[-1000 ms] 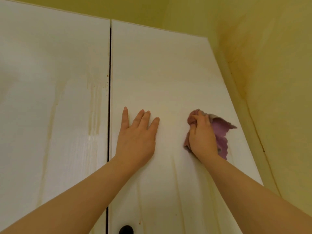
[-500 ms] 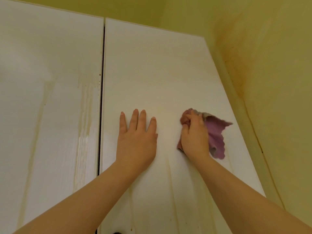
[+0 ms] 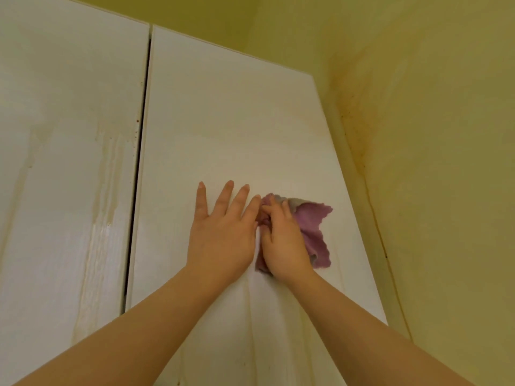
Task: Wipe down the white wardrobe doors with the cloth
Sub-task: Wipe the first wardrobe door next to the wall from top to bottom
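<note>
Head view, single entry.

Edges and room: both of my hands are on the right door point(image 3: 237, 121), about midway across it. Bare panel runs above them to the door's top edge, and left to the dark gap point(image 3: 138, 176) between the doors. To the right, the door's edge lies close to the yellow wall point(image 3: 446, 162), with only a narrow strip between. The wall is stained brown beside that corner. The left door point(image 3: 69, 135) carries yellow-brown drip streaks point(image 3: 108, 176) running down. Fainter streaks show on the right door below my wrists.

Hands: my left hand point(image 3: 223, 235) lies flat on the panel, fingers straight and spread, holding nothing. My right hand point(image 3: 284, 240) is just beside it, fingers curled and grasping the purple cloth point(image 3: 315, 227), which it presses against the door. The left little finger touches the bunched end of the cloth. The cloth's loose edge fans out to the right, short of the door's edge. Both forearms reach up from the near edge of the frame.
</note>
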A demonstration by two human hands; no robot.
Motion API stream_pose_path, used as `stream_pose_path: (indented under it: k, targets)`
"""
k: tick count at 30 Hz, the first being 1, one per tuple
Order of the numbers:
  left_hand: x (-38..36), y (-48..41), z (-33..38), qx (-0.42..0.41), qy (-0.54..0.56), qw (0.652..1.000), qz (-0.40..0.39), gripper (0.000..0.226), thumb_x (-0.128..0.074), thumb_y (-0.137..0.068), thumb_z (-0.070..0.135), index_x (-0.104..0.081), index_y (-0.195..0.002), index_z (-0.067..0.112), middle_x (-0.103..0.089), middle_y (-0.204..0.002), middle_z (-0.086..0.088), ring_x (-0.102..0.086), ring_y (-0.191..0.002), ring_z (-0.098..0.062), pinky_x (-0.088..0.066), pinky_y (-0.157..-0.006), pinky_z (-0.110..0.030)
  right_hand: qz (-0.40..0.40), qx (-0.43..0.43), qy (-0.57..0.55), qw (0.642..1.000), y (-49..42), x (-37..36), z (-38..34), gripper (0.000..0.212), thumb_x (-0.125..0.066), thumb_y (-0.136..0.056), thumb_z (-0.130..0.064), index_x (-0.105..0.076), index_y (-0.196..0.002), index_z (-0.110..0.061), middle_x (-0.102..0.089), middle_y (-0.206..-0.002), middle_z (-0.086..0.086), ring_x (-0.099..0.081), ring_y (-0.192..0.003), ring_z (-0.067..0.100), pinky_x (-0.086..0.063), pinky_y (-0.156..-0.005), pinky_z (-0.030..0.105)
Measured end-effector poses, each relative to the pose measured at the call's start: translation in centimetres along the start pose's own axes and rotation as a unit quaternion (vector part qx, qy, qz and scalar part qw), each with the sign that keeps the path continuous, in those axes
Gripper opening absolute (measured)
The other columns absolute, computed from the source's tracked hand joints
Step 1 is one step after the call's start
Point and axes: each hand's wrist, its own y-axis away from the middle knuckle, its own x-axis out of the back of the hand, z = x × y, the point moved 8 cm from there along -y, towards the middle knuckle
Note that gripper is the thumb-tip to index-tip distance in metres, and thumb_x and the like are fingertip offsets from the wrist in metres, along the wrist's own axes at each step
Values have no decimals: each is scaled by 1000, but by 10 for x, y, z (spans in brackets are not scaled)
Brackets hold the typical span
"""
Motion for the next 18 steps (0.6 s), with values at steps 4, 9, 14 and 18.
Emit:
stream_pose_path:
  k: [4,9,14,18]
  targets:
    - [-19,-8,14,11,-22,996,-90,54,-9,-102,38,5,-152,22,5,-160,-2,9,-146,-26,20,-108,-55,-56,0,-26,998,1,3,11,45,-32,-97,-30,-26,-142,-33,-31,-149,-6,-36,-133,17,-40,-104,39]
    - [-30,-4,18,12,-37,990,-136,59,-7,-101,44,10,-151,18,16,-158,-9,17,-144,-34,16,-111,-53,13,-81,7,997,4,28,32,37,-34,-99,-17,-38,-135,-22,-32,-144,-3,-32,-131,12,-20,-97,14]
    - [-31,1,25,6,-21,990,-136,58,-8,-101,41,6,-151,15,13,-159,-7,20,-144,-28,20,-109,-53,-49,-46,3,998,18,9,17,47,-36,-94,-7,-32,-140,-17,-23,-152,2,-15,-142,19,-22,-114,32]
    - [-31,-5,28,2,-3,991,-131,55,-8,-102,37,7,-151,16,11,-159,-2,17,-145,-24,21,-108,-53,-102,-9,41,994,16,16,26,56,-30,-97,-9,-13,-148,-26,-6,-156,-9,-2,-143,7,-6,-115,22]
